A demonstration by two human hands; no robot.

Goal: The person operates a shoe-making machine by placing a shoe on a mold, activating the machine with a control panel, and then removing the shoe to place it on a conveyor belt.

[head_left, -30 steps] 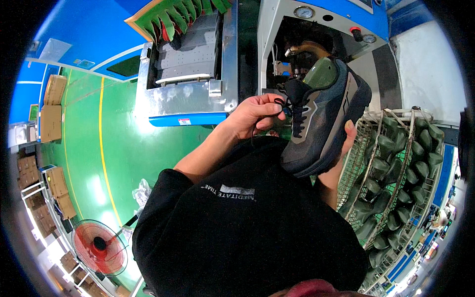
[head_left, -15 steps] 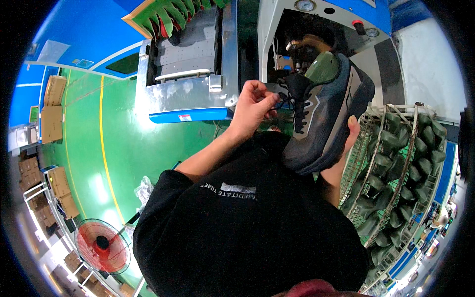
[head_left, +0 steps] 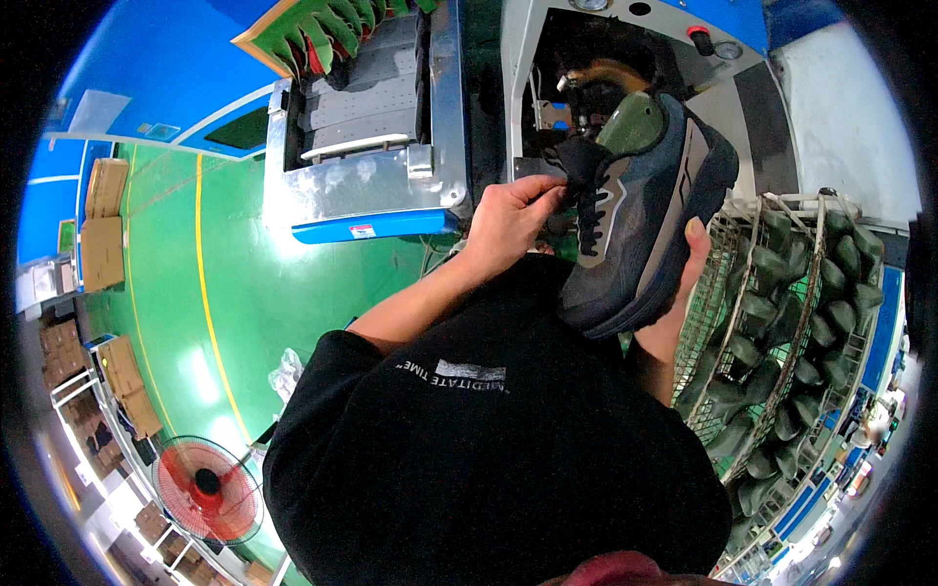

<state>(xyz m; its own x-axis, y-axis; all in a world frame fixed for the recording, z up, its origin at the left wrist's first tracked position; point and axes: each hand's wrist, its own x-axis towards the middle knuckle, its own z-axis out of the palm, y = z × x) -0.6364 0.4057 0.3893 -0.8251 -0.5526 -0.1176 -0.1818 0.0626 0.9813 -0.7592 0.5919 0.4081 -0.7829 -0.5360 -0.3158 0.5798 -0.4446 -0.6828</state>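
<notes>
A dark grey and brown sneaker (head_left: 635, 225) is tilted in front of me, its heel up and toe toward my body. Inside its collar sits a green shoe last (head_left: 633, 125). My right hand (head_left: 679, 298) holds the sneaker from the sole side, thumb showing along the edge and most fingers hidden underneath. My left hand (head_left: 513, 220) is closed in a pinch at the black tongue (head_left: 578, 159), near the top of the black laces (head_left: 590, 215). Whether a lace end is also in that pinch is hidden.
Ahead stands a machine with an open dark bay (head_left: 611, 59) and gauges. To its left is a metal-framed conveyor (head_left: 362, 107), with green pieces (head_left: 332, 34) in a box beyond. A wire rack (head_left: 772, 322) of dark green lasts stands right. A red fan (head_left: 207, 488) is at lower left.
My left fingers have gone from loose laces beside the shoe to the tongue, closing there. The tongue is drawn slightly left. My right hand keeps its hold.
</notes>
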